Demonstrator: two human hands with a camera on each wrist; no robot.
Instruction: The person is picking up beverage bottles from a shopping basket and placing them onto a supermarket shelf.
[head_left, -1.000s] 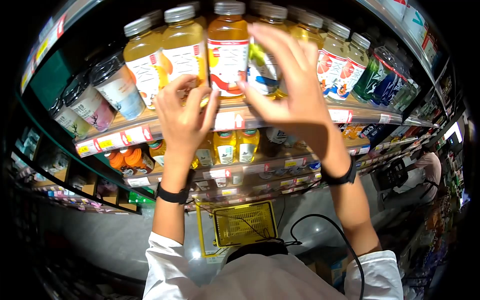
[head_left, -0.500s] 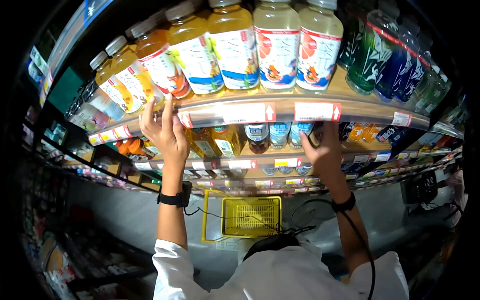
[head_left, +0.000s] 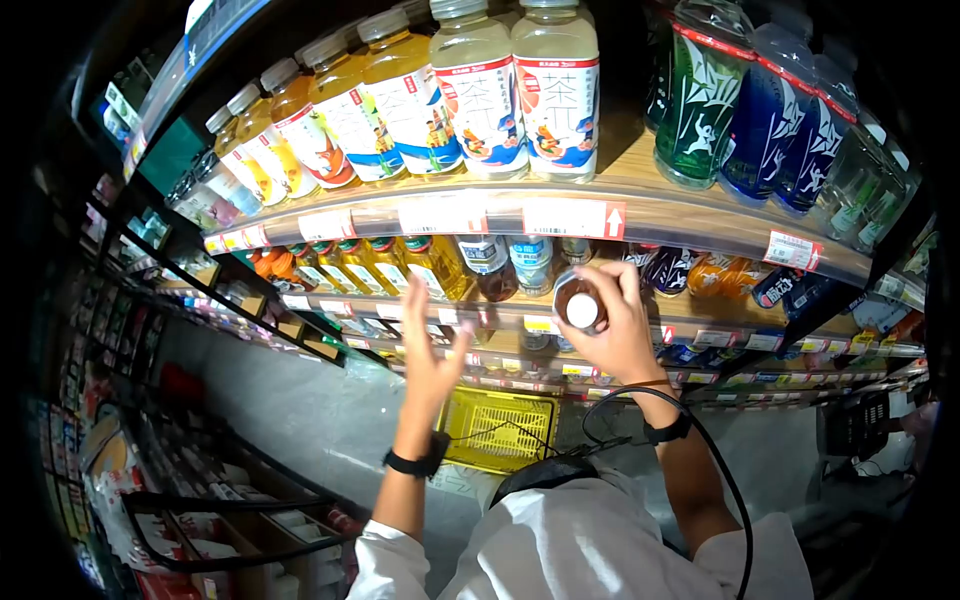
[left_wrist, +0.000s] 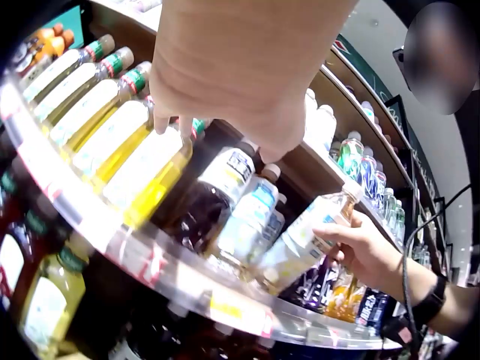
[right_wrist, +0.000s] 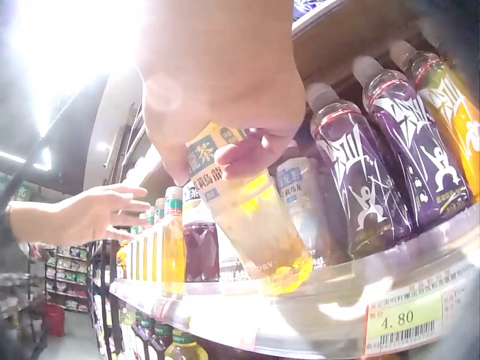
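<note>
My right hand [head_left: 622,335] grips a clear-sided tea bottle [right_wrist: 259,225] with a white cap and a pale label. In the left wrist view the bottle [left_wrist: 304,232] is tilted at the front of the second shelf, my fingers around its upper part. In the head view its cap points toward me. My left hand [head_left: 425,362] hovers in front of the same shelf with fingers spread, holding nothing. Near it stand yellow bottles [left_wrist: 142,176] with green caps. A dark drink bottle [left_wrist: 206,195] and a blue-labelled bottle [head_left: 531,265] stand left of the gripped one.
On the upper shelf [head_left: 400,207] stand tall fruit tea bottles [head_left: 556,100] and green and blue drink bottles [head_left: 705,110]. Purple drink bottles [right_wrist: 356,169] are right of my right hand. A yellow basket [head_left: 500,425] sits below on the floor. A black cable [head_left: 715,480] loops by my right arm.
The view has shifted right along the shelves. My right hand came down from the upper shelf's bottles and now holds a bottle tilted out of the second shelf. My left hand has lowered from the upper shelf.
</note>
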